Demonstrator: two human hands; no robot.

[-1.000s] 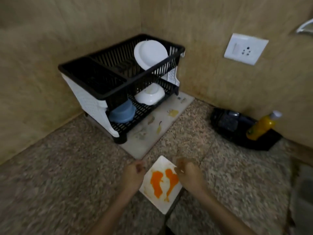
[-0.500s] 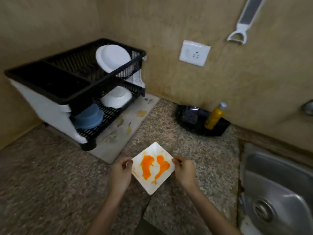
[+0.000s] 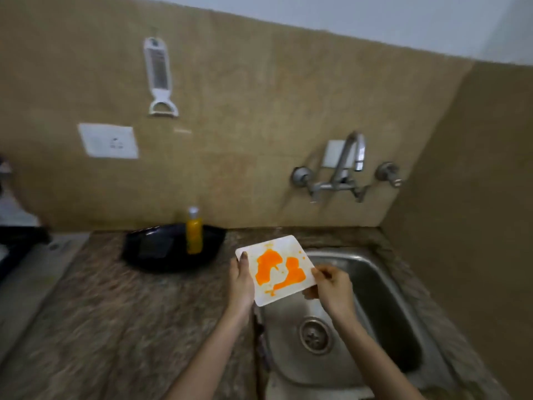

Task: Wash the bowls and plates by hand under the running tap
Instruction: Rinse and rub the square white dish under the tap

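While both hands are holding it, the orange-smeared plate (image 3: 277,269) is hovering over the left rim of the sink (image 3: 375,284). The left hand (image 3: 241,281) is clamping its left edge, thumb on top, fingers hidden beneath; the right hand (image 3: 334,287) is pinching its right edge. Beyond the right fingers the sink is lying open under the tap (image 3: 346,163); left of the left thumb, the counter (image 3: 129,313) is bearing a black tray (image 3: 161,255).
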